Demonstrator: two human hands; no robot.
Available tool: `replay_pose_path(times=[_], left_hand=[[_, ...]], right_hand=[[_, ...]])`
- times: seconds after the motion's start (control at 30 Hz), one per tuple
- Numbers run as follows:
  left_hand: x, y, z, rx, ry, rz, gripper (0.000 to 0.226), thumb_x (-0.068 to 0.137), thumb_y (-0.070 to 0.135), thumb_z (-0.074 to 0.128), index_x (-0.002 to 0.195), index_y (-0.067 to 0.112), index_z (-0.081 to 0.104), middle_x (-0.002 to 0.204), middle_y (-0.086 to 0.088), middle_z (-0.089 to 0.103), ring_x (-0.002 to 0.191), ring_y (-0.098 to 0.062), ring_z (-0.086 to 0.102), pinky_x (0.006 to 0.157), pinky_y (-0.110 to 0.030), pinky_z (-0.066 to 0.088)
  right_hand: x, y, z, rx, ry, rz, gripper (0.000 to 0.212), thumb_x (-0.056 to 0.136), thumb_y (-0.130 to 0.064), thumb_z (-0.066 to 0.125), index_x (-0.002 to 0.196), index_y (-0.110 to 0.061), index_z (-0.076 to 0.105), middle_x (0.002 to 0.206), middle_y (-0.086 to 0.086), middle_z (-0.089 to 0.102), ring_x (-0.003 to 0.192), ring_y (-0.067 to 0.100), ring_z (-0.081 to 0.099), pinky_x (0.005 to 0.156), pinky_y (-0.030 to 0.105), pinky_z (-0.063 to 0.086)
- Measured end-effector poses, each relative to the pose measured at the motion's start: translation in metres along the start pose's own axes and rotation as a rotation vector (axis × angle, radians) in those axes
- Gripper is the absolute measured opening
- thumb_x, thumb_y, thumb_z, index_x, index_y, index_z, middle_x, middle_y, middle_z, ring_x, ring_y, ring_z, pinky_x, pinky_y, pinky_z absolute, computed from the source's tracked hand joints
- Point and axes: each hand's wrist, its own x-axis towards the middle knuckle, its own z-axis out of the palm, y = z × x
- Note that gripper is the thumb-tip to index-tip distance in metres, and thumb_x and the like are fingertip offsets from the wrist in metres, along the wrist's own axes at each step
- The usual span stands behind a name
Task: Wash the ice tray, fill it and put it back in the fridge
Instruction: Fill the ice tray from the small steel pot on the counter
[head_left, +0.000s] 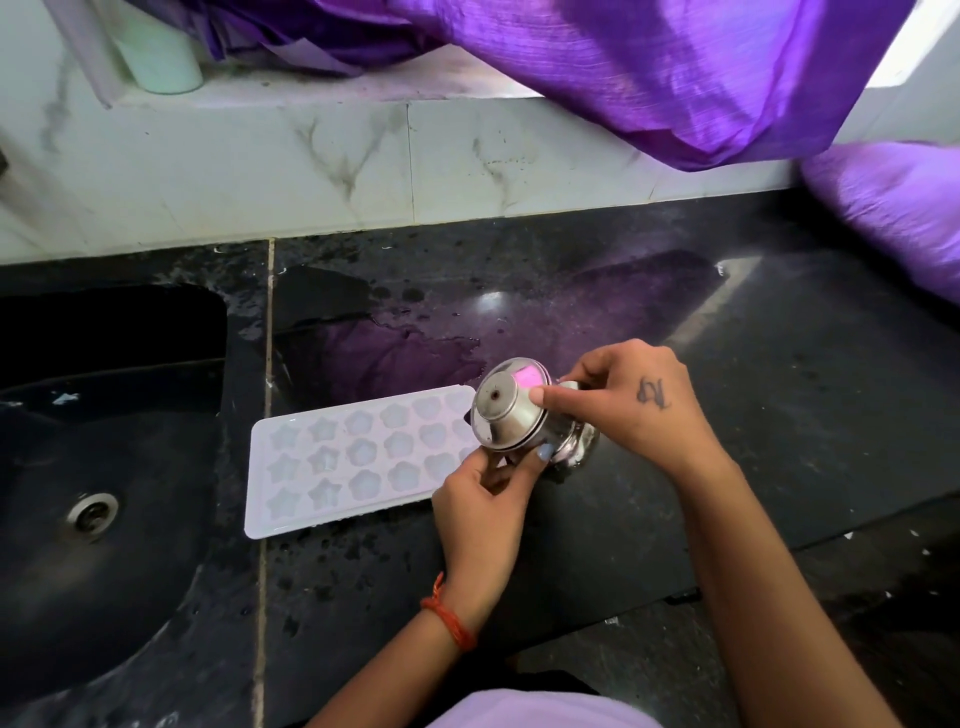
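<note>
1. Tray (358, 462): a white, flat, rectangular ice tray with three rows of star- and flower-shaped cells; whether they hold water I cannot tell.
2. It lies flat on the black tabletop (675, 322), just right of the sink (104, 467), its left end near the sink's edge.
3. Its long axis runs left to right, the right end tilted slightly away from the person; its cells face up.
4. A steel cup (511, 410) is held tipped on its side over the tray's right end, base toward the camera, hiding the cells there.
5. Left hand (483, 514) pinches the cup's lower rim between thumb and fingers; an orange thread circles that wrist.
6. Right hand (628, 410) clasps the cup from the right, thumb pressed on its side; the back of the hand bears a small dark mark.
7. Tabletop is wet, with a puddle behind the tray and drops around it.
8. Purple cloth (649, 67) hangs over the white tiled ledge (311, 166) behind, its colour mirrored in the wet stone.
</note>
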Motion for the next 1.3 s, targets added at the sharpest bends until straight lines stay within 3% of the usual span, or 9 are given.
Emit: replay_pose_path(times=[0.13, 0.33, 0.47, 0.6, 0.73, 0.9, 1.07, 1.3], left_hand=[[0.012, 0.008, -0.015, 0.098, 0.065, 0.067, 0.028, 0.073, 0.043, 0.075, 0.091, 0.022, 0.074, 0.080, 0.008, 0.075, 0.077, 0.006, 0.067, 0.068, -0.011, 0.047], [0.037, 0.015, -0.047, 0.084, 0.149, 0.056, 0.045, 0.069, 0.040, 0.080, 0.108, 0.022, 0.068, 0.099, 0.010, 0.072, 0.096, -0.004, 0.066, 0.085, -0.025, 0.052], [0.055, 0.022, -0.076, 0.007, 0.156, 0.067, 0.056, 0.066, 0.028, 0.084, 0.116, 0.022, 0.059, 0.110, 0.010, 0.067, 0.101, 0.004, 0.061, 0.085, -0.022, 0.050], [0.075, 0.026, -0.106, -0.045, 0.141, 0.101, 0.073, 0.065, 0.016, 0.085, 0.129, 0.019, 0.050, 0.115, 0.010, 0.065, 0.101, 0.003, 0.062, 0.086, -0.019, 0.051], [0.098, 0.032, -0.130, -0.067, 0.155, 0.133, 0.075, 0.064, 0.007, 0.083, 0.130, 0.012, 0.048, 0.118, 0.002, 0.065, 0.105, -0.004, 0.063, 0.090, -0.024, 0.051], [0.141, 0.033, -0.154, -0.064, 0.171, 0.140, 0.071, 0.065, 0.000, 0.082, 0.125, 0.011, 0.047, 0.119, -0.005, 0.065, 0.108, -0.013, 0.062, 0.095, -0.032, 0.049], [0.188, 0.030, -0.165, -0.028, 0.237, 0.136, 0.073, 0.061, 0.001, 0.085, 0.121, 0.010, 0.047, 0.118, -0.006, 0.064, 0.107, -0.016, 0.062, 0.097, -0.036, 0.049], [0.254, 0.025, -0.171, 0.046, 0.278, 0.143, 0.075, 0.056, 0.007, 0.089, 0.113, 0.022, 0.043, 0.108, 0.003, 0.061, 0.104, -0.014, 0.061, 0.097, -0.035, 0.049]], right_hand=[[0.008, -0.009, 0.006, 0.135, 0.010, -0.003, 0.034, 0.069, -0.050, 0.076, 0.064, -0.017, 0.071, 0.058, -0.001, 0.068, 0.061, 0.012, 0.063, 0.063, 0.030, 0.047], [0.027, -0.027, 0.030, 0.339, -0.005, 0.004, 0.029, 0.067, -0.045, 0.080, 0.062, -0.018, 0.073, 0.056, -0.005, 0.068, 0.058, 0.007, 0.062, 0.067, 0.033, 0.052], [0.043, -0.043, 0.048, 0.522, -0.112, 0.021, 0.028, 0.065, -0.044, 0.082, 0.065, -0.016, 0.073, 0.068, 0.001, 0.073, 0.073, 0.019, 0.071, 0.075, 0.045, 0.059], [0.058, -0.065, 0.065, 0.696, -0.227, 0.029, 0.023, 0.070, -0.027, 0.082, 0.064, -0.008, 0.071, 0.071, 0.013, 0.071, 0.067, 0.014, 0.066, 0.070, 0.030, 0.059], [0.080, -0.082, 0.087, 0.791, -0.310, 0.041, 0.021, 0.072, -0.022, 0.081, 0.058, -0.012, 0.068, 0.066, 0.008, 0.066, 0.067, 0.013, 0.064, 0.068, 0.025, 0.057], [0.118, -0.097, 0.114, 0.871, -0.384, 0.052, 0.018, 0.074, -0.018, 0.078, 0.065, -0.008, 0.067, 0.065, 0.004, 0.066, 0.068, 0.014, 0.063, 0.072, 0.029, 0.057], [0.158, -0.110, 0.141, 0.892, -0.371, 0.060, 0.016, 0.075, -0.017, 0.078, 0.067, -0.008, 0.066, 0.070, 0.007, 0.065, 0.067, 0.012, 0.063, 0.065, 0.021, 0.054], [0.216, -0.117, 0.176, 0.904, -0.341, 0.092, 0.019, 0.075, -0.017, 0.078, 0.080, -0.002, 0.068, 0.079, 0.012, 0.066, 0.077, 0.016, 0.064, 0.072, 0.023, 0.056]])
